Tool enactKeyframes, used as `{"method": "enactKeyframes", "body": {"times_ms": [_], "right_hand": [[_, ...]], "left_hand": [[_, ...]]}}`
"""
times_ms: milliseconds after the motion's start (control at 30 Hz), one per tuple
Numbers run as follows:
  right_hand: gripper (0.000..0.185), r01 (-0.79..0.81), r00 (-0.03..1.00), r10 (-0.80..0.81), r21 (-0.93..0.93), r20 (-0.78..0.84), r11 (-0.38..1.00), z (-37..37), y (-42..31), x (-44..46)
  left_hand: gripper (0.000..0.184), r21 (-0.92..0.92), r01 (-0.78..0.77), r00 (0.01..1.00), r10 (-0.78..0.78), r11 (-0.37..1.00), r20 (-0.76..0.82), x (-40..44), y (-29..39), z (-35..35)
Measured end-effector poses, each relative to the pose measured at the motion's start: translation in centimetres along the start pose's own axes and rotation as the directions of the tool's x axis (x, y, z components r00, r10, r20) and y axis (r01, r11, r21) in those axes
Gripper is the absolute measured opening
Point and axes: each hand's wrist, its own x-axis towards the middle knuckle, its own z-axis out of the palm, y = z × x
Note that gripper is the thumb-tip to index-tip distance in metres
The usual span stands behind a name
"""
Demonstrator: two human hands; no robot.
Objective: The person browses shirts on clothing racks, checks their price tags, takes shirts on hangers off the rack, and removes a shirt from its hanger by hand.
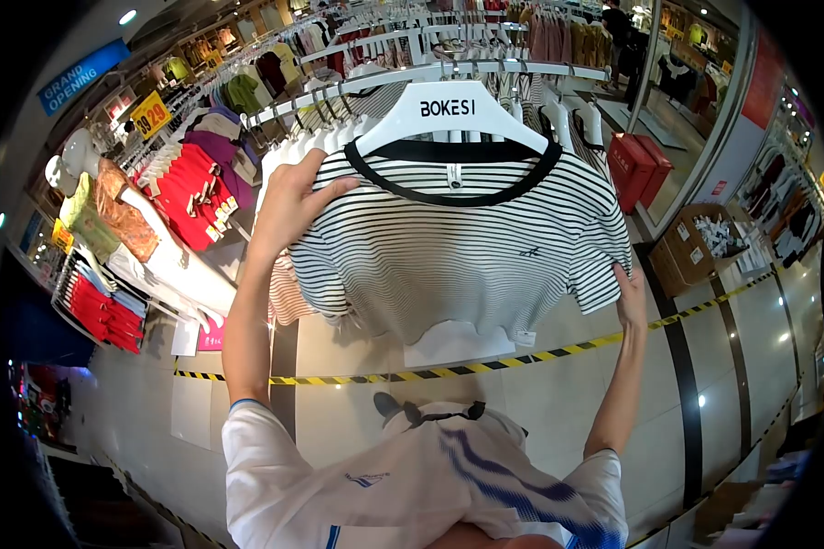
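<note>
Shirt (449, 247), left hand (295, 201) pinching shoulder, bent; right hand (631, 297) pinching sleeve (597, 288)

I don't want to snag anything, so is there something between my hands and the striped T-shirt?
Nothing visible: your left hand touches the striped T-shirt near one shoulder, your right hand the opposite sleeve. The clothing rack is behind it.

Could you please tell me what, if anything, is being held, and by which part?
A striped shirt: the left hand grips it at the shoulder, the right hand at the sleeve's edge.
</note>
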Motion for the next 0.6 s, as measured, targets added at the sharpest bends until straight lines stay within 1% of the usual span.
{"method": "enactKeyframes", "body": {"times_ms": [100, 133, 200, 233, 267, 333, 367, 400, 467, 500, 533, 567, 600], "right_hand": [[0.019, 0.006, 0.998, -0.001, 0.098, -0.055, 0.995, -0.4, 0.1, 0.4], [0.019, 0.004, 0.998, 0.002, 0.1, -0.057, 0.995, -1.0, 0.4, 0.5], [0.021, -0.024, 0.999, 0.028, 0.13, -0.024, 0.991, -1.3, 0.0, 0.6], [0.015, -0.052, 0.993, 0.064, 0.121, -0.102, 0.991, 0.0, -1.4, 0.1], [0.015, -0.057, 0.993, 0.069, 0.117, -0.1, 0.991, -0.3, -1.1, 0.3], [0.013, -0.016, 0.999, 0.024, 0.185, -0.037, 0.983, -0.9, -1.2, 0.4], [0.014, -0.039, 0.996, 0.052, 0.184, -0.069, 0.982, -0.9, -1.3, 0.2], [0.014, -0.045, 0.995, 0.059, 0.181, -0.075, 0.983, -0.9, -1.1, 0.2], [0.012, -0.026, 0.986, 0.062, 0.217, -0.158, 0.976, -1.4, -0.3, 0.4], [0.022, -0.016, 0.984, 0.064, 0.278, -0.166, 0.96, -1.7, 0.1, 0.6], [0.03, 0.024, 0.984, 0.033, 0.319, -0.172, 0.947, -2.1, 1.2, 1.0], [0.033, 0.056, 0.993, -0.014, 0.375, -0.114, 0.925, -2.3, 1.8, 1.1], [0.035, 0.078, 0.993, -0.035, 0.412, -0.112, 0.908, -1.6, 1.7, 0.8]], "left_hand": [[0.044, -0.101, 0.011, 1.0, -0.011, 0.995, -0.002, 0.0, 0.0, 0.0], [0.044, -0.101, 0.011, 1.0, -0.011, 0.995, 0.002, -0.1, -0.1, 0.0], [0.044, -0.032, -0.047, 0.999, 0.047, 0.998, -0.022, 0.0, -0.3, 0.1], [0.043, -0.03, -0.046, 0.999, 0.045, 0.998, -0.024, -0.1, -0.4, 0.1], [0.042, -0.029, -0.044, 0.999, 0.044, 0.999, -0.026, -0.2, -0.4, 0.1], [0.038, -0.106, 0.025, 0.999, -0.027, 0.994, -0.019, -0.6, 0.3, 0.0], [0.034, -0.039, 0.076, 0.997, -0.076, 0.996, 0.011, -0.8, 0.3, -0.1], [0.032, -0.138, 0.043, 0.999, -0.047, 0.99, -0.021, -1.0, 0.6, 0.0], [0.031, -0.148, 0.04, 0.998, -0.048, 0.988, -0.048, -1.2, 1.0, 0.1], [0.033, -0.102, 0.047, 0.998, -0.051, 0.994, -0.038, -1.4, 0.2, 0.2], [0.031, -0.031, 0.045, 0.998, -0.046, 0.998, -0.045, -1.3, 1.0, -0.2], [0.028, -0.17, 0.17, 0.985, -0.173, 0.971, -0.007, -1.4, 1.1, -0.2], [0.025, -0.162, 0.159, 0.986, -0.165, 0.974, -0.023, -1.4, 2.1, -0.5]]}}
